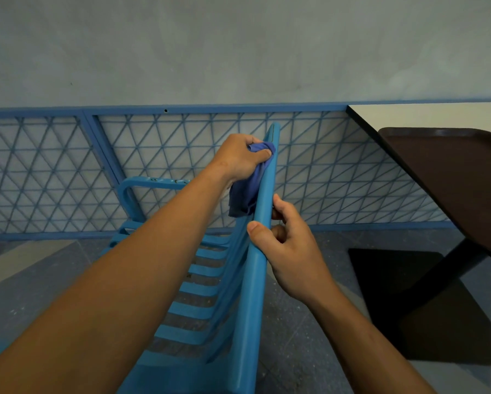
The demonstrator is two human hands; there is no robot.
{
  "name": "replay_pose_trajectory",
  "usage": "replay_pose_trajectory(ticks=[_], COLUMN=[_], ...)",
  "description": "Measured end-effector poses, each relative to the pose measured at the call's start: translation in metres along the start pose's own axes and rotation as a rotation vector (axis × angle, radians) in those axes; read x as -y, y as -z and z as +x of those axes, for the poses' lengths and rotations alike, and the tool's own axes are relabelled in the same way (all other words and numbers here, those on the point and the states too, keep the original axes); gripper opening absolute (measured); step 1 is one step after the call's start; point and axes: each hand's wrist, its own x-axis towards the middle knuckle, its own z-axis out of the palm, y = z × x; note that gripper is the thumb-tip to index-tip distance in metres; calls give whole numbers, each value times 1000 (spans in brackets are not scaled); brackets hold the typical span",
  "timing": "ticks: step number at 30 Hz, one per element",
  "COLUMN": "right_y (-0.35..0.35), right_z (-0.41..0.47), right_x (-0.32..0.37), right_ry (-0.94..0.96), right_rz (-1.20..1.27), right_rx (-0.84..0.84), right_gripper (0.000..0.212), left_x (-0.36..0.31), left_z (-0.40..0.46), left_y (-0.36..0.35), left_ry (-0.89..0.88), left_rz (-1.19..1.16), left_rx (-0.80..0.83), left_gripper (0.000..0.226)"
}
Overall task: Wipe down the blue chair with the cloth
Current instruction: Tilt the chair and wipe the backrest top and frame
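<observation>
A blue plastic chair with a slatted seat (207, 282) is standing on the speckled grey floor (301, 322), just in front of a blue metal lattice fence (54, 177) that is running along the foot of a pale grey wall (238, 46). The chair's smooth top rail is reaching from the bottom middle of the view up toward the fence, and both hands are working along it.

The left hand (238, 157) is reaching over the far end of that rail, its fingers curling around a crumpled dark blue cloth (248, 189) and pressing it against the rail's left side. The loose part of the cloth is hanging down below the hand, beside the rail and above the seat slats.

The right hand (289, 245) is gripping the same rail nearer the person, roughly at its middle, with the thumb lying over the top and the fingers curling behind the right side. The two hands are near each other, with the cloth's hanging end just above the right thumb.

To the right, a white tabletop with a dark edge (409, 115) is carrying a dark brown tray (451, 177) that is overhanging its near edge.
</observation>
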Motion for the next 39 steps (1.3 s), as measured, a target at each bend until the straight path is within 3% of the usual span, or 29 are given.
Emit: replay_pose_trajectory(ticks=[4,11,19,32,39], right_y=[3,3,15,18,17], right_z=[2,1,-14,-17,-18], right_x=[-3,0,12,14,19], right_ry=[13,35,39,31,14], right_rz=[-35,-34,0,11,-110], right_rx=[-5,-20,167,175,88], right_gripper=[82,69,43,47,56], left_x=[-2,4,3,-8,-15], left_z=[6,-51,-115,-45,-71], left_y=[-3,9,25,9,13], left_ry=[13,12,27,51,23], left_rz=[33,-118,-205,-33,4], left_rx=[-18,33,130,26,20], left_gripper=[17,5,12,10,15])
